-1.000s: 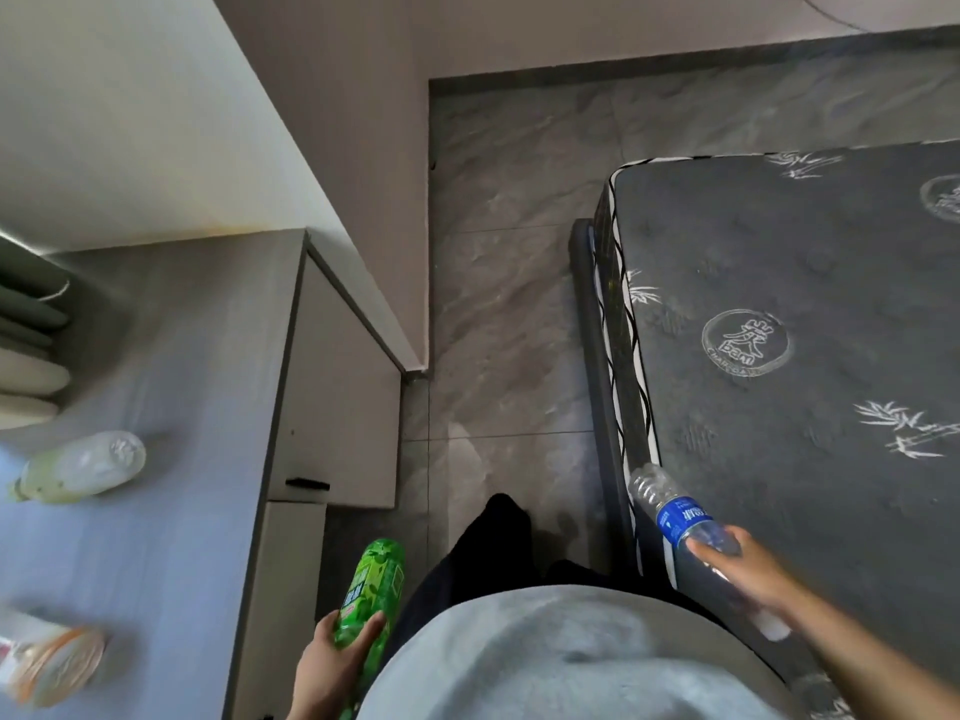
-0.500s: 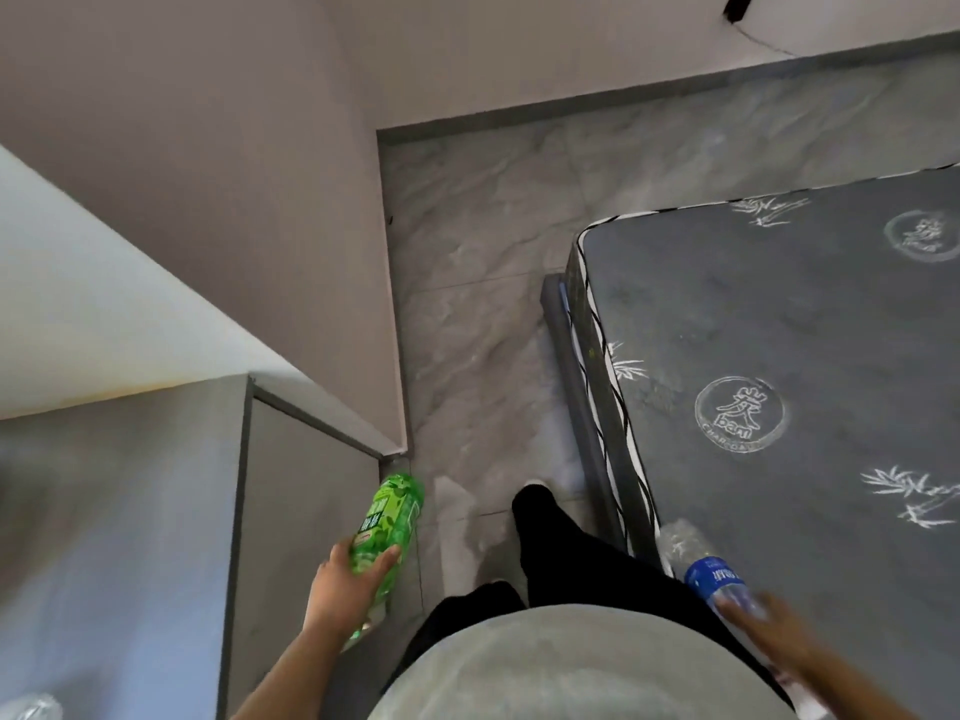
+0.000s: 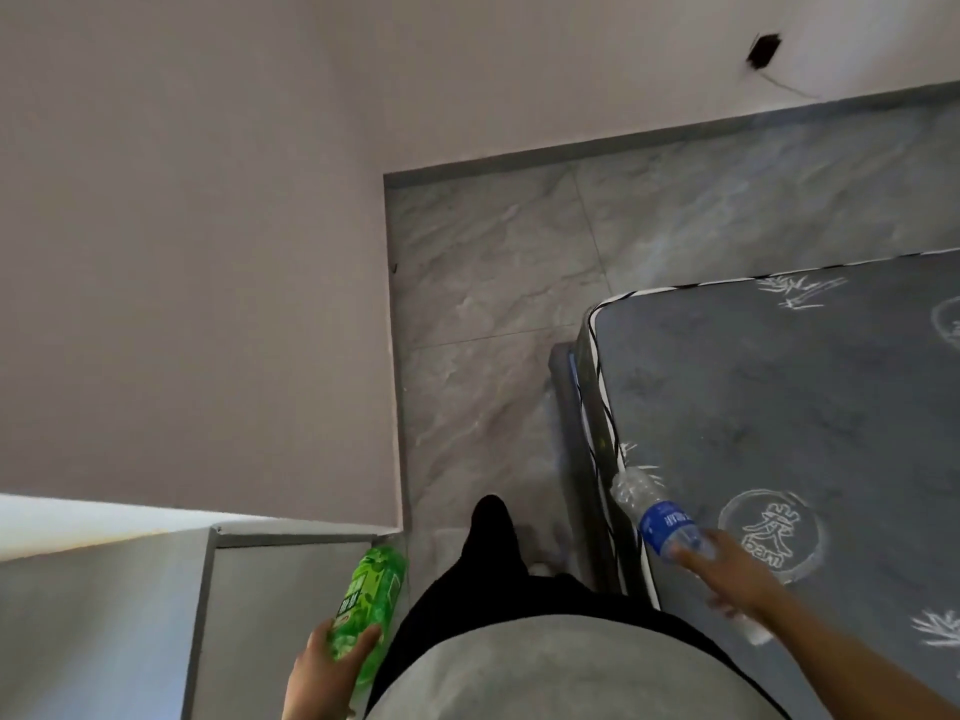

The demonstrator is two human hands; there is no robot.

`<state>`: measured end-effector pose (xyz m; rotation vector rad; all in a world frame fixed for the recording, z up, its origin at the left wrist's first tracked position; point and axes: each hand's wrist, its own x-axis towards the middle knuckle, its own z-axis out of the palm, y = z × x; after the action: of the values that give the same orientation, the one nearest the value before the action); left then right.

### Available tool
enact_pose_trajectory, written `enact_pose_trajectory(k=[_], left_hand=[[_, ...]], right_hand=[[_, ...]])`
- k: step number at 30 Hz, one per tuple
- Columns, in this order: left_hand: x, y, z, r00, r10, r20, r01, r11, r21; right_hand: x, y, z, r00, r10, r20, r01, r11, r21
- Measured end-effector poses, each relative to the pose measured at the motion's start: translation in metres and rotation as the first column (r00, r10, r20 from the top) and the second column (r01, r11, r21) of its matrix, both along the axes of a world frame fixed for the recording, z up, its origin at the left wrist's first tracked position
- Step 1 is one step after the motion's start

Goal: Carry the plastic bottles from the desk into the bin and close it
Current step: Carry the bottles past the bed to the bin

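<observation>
1. Left hand (image 3: 324, 667) gripped the green bottle (image 3: 369, 600) near its lower end, fingers and thumb curled round it.
2. Green bottle pointed up and away from the body, tilted a little right, its far end over the gap between desk (image 3: 104, 615) and floor (image 3: 493, 314).
3. Right hand (image 3: 727, 571) held the clear bottle (image 3: 660, 522), the one with a blue label, fingers wrapped round the body below the label.
4. Clear bottle angled up-left from the hand; its far end sat over the mattress (image 3: 805, 407) edge. Cap end stuck out below the hand, blurred.
5. Both bottles were off the desk, carried at either side of the torso, well apart.
6. Desk: grey top and side panel at lower left, against the wall (image 3: 208, 252).
7. Mattress: dark grey, white printed marks and a round logo, black-and-white piping on the edge. Filled the right side.
8. Floor: grey marble-look tile, running between wall and mattress to the far skirting.
9. Grey shirt (image 3: 561, 672) filled bottom centre; a black trouser leg (image 3: 488, 553) stretched forward over the floor.
10. Small dark box (image 3: 763, 50) on the far wall, upper right, with a thin line trailing down-right from it. Couldn't tell what it was.
</observation>
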<state>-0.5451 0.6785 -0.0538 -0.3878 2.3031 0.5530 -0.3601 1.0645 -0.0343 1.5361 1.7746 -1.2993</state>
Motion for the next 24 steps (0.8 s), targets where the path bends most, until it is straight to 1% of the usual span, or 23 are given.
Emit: enact_pose_trajectory(k=[3, 7, 12, 14, 16, 19, 21, 24], left_hand=[[-0.034, 0.019, -0.005, 1.0, 0.014, 0.005, -0.014, 1.0, 0.007], [-0.089, 0.053, -0.004, 1.0, 0.008, 0.002, -0.008, 0.998, 0.055], [-0.166, 0.106, 0.002, 0.994, -0.105, -0.022, 0.107, 0.989, 0.102], [-0.195, 0.13, 0.006, 0.989, -0.146, -0.038, 0.15, 0.983, 0.107], [-0.222, 0.154, 0.009, 0.984, -0.159, -0.075, 0.168, 0.977, 0.134], [-0.258, 0.187, 0.01, 0.973, -0.213, -0.087, 0.224, 0.963, 0.152], [-0.278, 0.205, 0.008, 0.976, -0.205, -0.072, 0.214, 0.964, 0.157], [-0.301, 0.226, 0.005, 0.985, -0.159, -0.063, 0.166, 0.975, 0.15]], right_hand=[[-0.027, 0.016, -0.005, 0.999, -0.019, 0.033, 0.019, 1.0, -0.004], [-0.056, 0.034, -0.007, 0.994, -0.053, 0.091, 0.053, 0.999, -0.003], [-0.084, 0.053, -0.008, 0.988, -0.122, 0.097, 0.121, 0.992, 0.018], [-0.095, 0.062, -0.003, 0.982, -0.164, 0.098, 0.164, 0.986, 0.006], [-0.109, 0.073, 0.0, 0.979, -0.194, 0.065, 0.195, 0.981, -0.017], [-0.135, 0.101, -0.007, 0.972, -0.213, 0.1, 0.218, 0.975, -0.038], [-0.155, 0.124, -0.014, 0.971, -0.213, 0.113, 0.218, 0.975, -0.034], [-0.197, 0.161, -0.013, 0.979, -0.193, 0.07, 0.195, 0.98, -0.029]])
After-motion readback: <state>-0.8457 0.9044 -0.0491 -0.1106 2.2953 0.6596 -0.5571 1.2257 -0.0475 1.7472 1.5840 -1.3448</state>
